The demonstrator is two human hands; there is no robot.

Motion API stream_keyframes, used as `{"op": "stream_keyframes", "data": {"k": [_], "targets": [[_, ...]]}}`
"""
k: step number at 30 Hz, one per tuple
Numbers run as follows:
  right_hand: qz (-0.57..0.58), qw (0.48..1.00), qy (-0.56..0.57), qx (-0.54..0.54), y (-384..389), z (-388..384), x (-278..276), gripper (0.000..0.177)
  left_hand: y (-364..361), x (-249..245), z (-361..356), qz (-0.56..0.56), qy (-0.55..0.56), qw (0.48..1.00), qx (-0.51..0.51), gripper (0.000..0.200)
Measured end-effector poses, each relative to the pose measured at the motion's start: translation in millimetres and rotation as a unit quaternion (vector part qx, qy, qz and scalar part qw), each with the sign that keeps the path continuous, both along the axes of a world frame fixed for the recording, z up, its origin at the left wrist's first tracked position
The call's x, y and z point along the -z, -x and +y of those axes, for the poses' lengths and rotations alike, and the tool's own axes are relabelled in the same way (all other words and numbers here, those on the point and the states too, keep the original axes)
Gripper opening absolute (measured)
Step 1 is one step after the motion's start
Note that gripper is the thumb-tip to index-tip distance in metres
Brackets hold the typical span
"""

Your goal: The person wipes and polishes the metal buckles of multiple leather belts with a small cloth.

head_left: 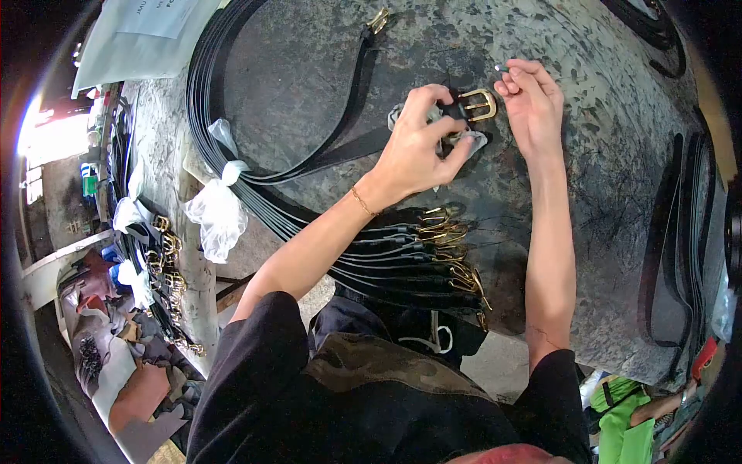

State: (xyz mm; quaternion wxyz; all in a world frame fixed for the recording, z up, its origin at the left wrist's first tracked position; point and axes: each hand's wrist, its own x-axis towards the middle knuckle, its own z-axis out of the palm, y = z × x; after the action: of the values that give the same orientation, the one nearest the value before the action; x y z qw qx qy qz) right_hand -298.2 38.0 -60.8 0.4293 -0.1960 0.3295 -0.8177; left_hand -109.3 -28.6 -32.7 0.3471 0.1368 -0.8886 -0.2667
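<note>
A gold buckle [481,105] on the end of a black belt [352,150] lies on the dark, worn table. My left hand [425,139] is bent over the belt just behind the buckle, its fingers around the strap and a crumpled whitish plastic piece [475,142]. To the right of the buckle, my right hand [533,97] is raised, palm up, with a small dark thing with a pale tip [501,69] pinched between thumb and fingers. The buckle does not touch my right hand.
A bundle of black belts [202,100] with gold buckles [448,240] curves along the table's left and near side, tied with white plastic [219,220]. More straps [680,224] lie at the right edge. Leather scraps [139,387] are at lower left. Another person's arm [655,410] shows at lower right.
</note>
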Motion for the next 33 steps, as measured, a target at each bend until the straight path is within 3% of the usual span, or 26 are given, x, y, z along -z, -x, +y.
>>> {"op": "stream_keyframes", "data": {"k": [2, 4, 10, 21, 27, 33], "targets": [[-0.012, 1.000, 0.014, -0.001, -7, -2, -2, 0.012, -5, 10, -5, 0.043, -0.070, 0.995, -0.049, 0.018], [0.024, 1.000, -0.019, -0.001, -14, -4, -1, 0.011, -5, 7, -6, -0.008, -0.085, 0.982, -0.169, 0.021], [0.067, 0.996, -0.050, 0.007, -13, -6, 3, 0.012, 4, 3, -3, -0.067, 0.020, 0.988, -0.141, 0.030], [0.114, 0.990, -0.078, 0.005, -14, -6, 2, 0.013, 14, 14, -1, -0.018, -0.020, 0.984, -0.177, 0.010], [0.239, 0.963, -0.124, 0.020, -21, -6, -2, 0.010, 8, 8, 0, -0.067, 0.016, 0.984, -0.161, 0.007], [0.319, 0.931, -0.172, -0.041, -26, -3, -6, 0.006, -2, 6, -5, -0.086, -0.054, 0.987, -0.125, 0.006]]}}
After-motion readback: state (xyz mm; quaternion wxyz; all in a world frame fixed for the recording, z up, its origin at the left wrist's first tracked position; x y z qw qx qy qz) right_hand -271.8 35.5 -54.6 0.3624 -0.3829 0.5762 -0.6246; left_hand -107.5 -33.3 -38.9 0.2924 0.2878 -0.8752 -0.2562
